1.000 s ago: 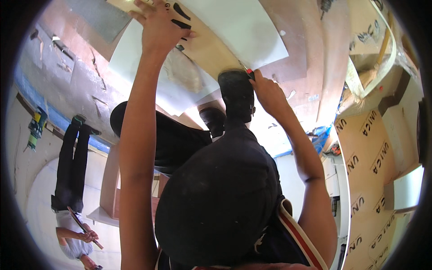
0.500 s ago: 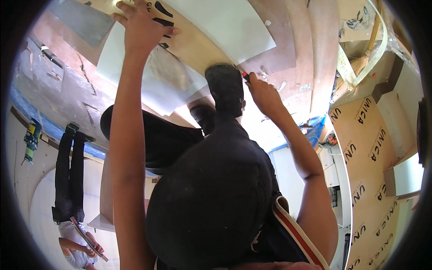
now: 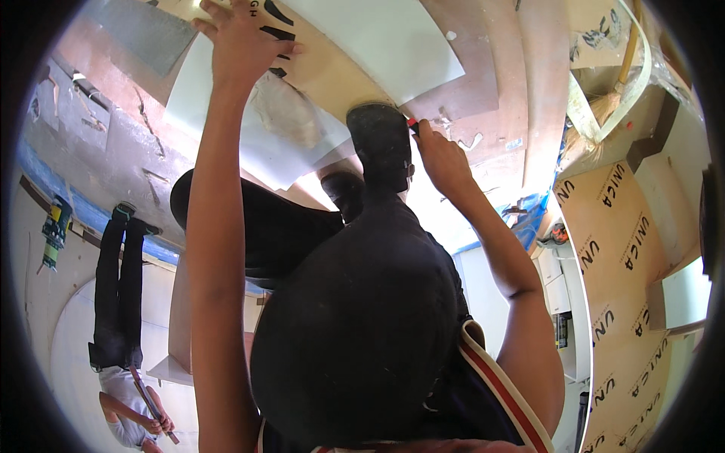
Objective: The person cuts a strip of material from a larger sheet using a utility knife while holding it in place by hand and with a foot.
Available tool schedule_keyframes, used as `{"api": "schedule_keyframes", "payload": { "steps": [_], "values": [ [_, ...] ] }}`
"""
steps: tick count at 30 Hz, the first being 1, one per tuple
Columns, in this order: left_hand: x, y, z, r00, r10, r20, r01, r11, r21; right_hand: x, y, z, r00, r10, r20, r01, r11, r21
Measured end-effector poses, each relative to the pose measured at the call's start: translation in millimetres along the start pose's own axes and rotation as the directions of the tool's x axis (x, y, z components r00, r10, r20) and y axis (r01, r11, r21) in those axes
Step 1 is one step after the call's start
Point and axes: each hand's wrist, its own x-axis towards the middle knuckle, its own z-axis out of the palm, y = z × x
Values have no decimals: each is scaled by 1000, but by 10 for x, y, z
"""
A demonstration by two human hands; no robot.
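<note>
"Left hand (image 3: 245, 57) and right hand (image 3: 445, 155): how do they stand?"

"Left is wide, fingers spread over a tan board (image 3: 343, 60) on the far side, thumb beside its black markings. Right is narrow, wrapped around a small red-and-black tool (image 3: 413, 127)."

"Where is that tool, exactly?"

"Just right of a black shoe (image 3: 379, 143), by the near end of the board. Its tip is too small to make out, so I cannot tell whether it touches anything."

"And the board?"

"It runs from the far left down towards the toe of that shoe, with a white sheet (image 3: 400, 41) showing along its right. Whether the shoe presses on it, I cannot tell (a big rounded black shape (image 3: 355, 325) fills the near middle, and I cannot name it either)."

"Anything around them?"

"Over on the left a co-worker (image 3: 119, 302) stands well apart, holding a long thin strip (image 3: 146, 394). To the right there is a straw broom (image 3: 604, 106), and nearer than that, a brown panel (image 3: 615, 287) with black print. Some blue sheeting (image 3: 540, 219) lies just left of the panel."
</note>
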Motion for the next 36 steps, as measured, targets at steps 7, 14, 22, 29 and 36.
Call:
{"api": "schedule_keyframes", "payload": {
  "steps": [7, 14, 22, 29, 36],
  "values": [
    [-56, 4, -29, 999, -25, 42, 27, 997, -65, 3, 218, 37, 997, -68, 45, 69, 997, -37],
    [-56, 107, -34, 982, -174, 70, 183, 972, -148, -123, 318, 203, 999, -46, 14, 47, 994, -103],
    [-23, 23, 8, 998, -51, 48, 54, 996, -67, -412, 110, -461, 995, 73, 64, -70, 997, -44],
    [-16, 43, -47, 993, -81, 89, 90, 991, -96, 455, -750, -600, 982, -102, -158, 123, 984, 128],
    [-35, 112, -124, 978, -175, 110, 190, 970, -149, 857, -1047, -626, 977, -156, -145, 171, 981, 92]
  ]
}}
